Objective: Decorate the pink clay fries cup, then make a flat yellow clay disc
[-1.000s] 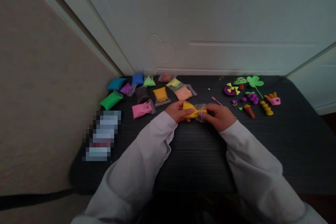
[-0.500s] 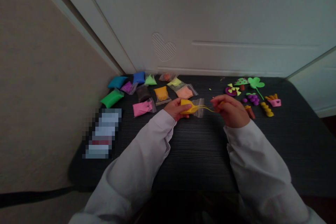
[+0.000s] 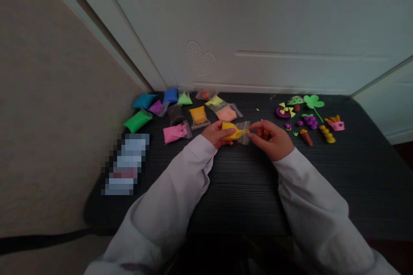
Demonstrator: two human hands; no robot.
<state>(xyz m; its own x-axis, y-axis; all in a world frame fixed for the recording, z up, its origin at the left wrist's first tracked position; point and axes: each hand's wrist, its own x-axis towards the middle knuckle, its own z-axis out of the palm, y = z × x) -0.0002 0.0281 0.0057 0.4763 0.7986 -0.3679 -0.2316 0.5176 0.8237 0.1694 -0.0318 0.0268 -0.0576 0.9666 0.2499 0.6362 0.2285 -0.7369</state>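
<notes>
Closed around a clear bag of yellow clay (image 3: 229, 130), my left hand (image 3: 213, 134) has its thumb on top and the bag's mouth facing right. A thin tail of yellow clay sticks out through the mouth. My right hand (image 3: 271, 138) pinches the end of that tail between thumb and fingertips, right beside the bag's opening. Some darker yellow clay shows under its curled fingers, partly hidden. Close by on the right lie a small purple flower (image 3: 288, 127) and a brown clay cone piece (image 3: 306, 137).
Several clay bags, among them a pink bag (image 3: 176, 132) and an orange bag (image 3: 198, 116), lie at the back left. A blurred phone-like slab (image 3: 127, 165) is at left. Right of my hands sit a green clover (image 3: 314, 102), purple grapes (image 3: 310, 122) and pink fries cup (image 3: 337, 125).
My right hand has moved left to the bag's mouth. The long yellow strands stretched between the hands are now a short tail. The flower by my right hand has come into view.
</notes>
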